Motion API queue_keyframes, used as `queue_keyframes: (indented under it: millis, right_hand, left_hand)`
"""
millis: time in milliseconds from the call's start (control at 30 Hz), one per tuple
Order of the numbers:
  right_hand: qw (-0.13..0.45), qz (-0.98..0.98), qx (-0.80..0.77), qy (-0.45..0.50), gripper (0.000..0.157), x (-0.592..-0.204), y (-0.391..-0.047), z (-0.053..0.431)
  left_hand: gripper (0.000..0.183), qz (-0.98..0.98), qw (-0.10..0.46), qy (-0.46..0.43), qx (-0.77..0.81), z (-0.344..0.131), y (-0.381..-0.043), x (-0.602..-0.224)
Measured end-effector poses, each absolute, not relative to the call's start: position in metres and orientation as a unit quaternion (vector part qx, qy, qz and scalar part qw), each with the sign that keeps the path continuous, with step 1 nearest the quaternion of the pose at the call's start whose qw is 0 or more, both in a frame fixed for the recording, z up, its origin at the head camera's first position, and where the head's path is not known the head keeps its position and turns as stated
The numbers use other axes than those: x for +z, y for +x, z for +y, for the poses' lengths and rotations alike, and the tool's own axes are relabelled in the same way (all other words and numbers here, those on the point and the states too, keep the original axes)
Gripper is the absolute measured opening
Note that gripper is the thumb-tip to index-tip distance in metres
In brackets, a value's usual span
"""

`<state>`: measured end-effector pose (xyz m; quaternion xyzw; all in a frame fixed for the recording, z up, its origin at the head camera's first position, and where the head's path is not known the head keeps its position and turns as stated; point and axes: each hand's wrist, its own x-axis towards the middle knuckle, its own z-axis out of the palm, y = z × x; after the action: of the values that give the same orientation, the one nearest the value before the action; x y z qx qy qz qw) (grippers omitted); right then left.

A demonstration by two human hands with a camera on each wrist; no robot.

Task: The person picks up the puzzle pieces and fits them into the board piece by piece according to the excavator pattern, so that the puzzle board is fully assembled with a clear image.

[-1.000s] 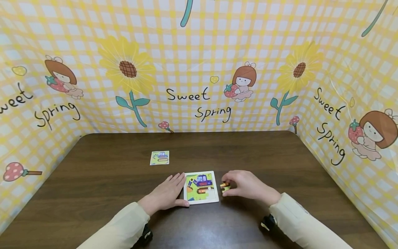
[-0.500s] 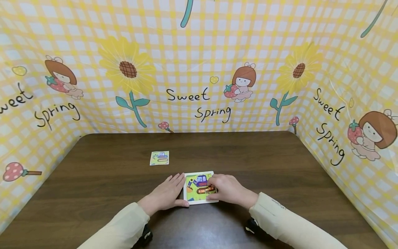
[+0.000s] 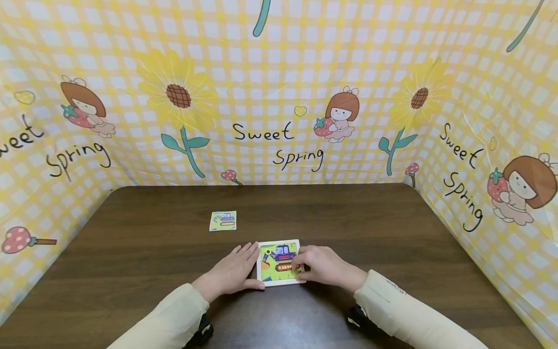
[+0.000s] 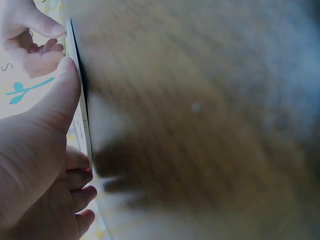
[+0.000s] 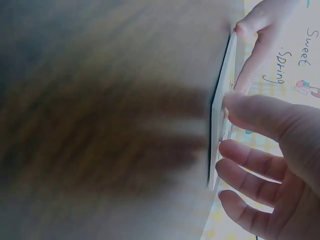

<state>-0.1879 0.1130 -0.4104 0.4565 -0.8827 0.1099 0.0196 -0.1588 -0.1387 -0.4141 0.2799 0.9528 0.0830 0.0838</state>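
Observation:
A square jigsaw puzzle with a white frame lies on the table, its picture a blue and purple excavator on green. My left hand lies flat along the frame's left side, fingers straight and thumb at the lower corner. At the picture's right side, my right hand holds a puzzle piece between thumb and curled index finger, low over the board. The fingers mostly hide that piece. In the right wrist view, the thumb reaches the board while the other fingers hang near the frame's edge.
A small picture card of the same excavator lies beyond the puzzle to the left. The dark wooden table is enclosed by a yellow checked cloth at the back and sides.
My right hand has moved left from beside the frame, bringing the puzzle piece onto the picture's right side, then shifted slightly right. My left hand has stayed on the frame.

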Motion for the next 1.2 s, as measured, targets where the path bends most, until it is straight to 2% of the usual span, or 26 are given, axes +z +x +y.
queue_keyframes:
  millis: [167, 367, 867, 1200]
  right_hand:
    - [0.021, -0.879, 0.109, 0.464, 0.007, -0.4090, -0.1867, 0.1134]
    - [0.031, -0.880, 0.098, 0.463, 0.008, -0.4082, -0.1856, 0.1111]
    - [0.014, -0.879, 0.089, 0.468, 0.009, -0.4063, -0.1845, 0.1089]
    - [0.011, -0.876, 0.090, 0.474, 0.013, -0.4071, -0.1877, 0.1116]
  left_hand:
    - [0.090, 0.953, 0.088, 0.276, 0.085, -0.1383, -0.1586, -0.4140]
    - [0.090, 0.953, 0.087, 0.280, 0.082, -0.1387, -0.1597, -0.4145]
    - [0.089, 0.952, 0.078, 0.287, 0.072, -0.1377, -0.1596, -0.4146]
    - [0.089, 0.951, 0.092, 0.282, 0.088, -0.1376, -0.1606, -0.4149]
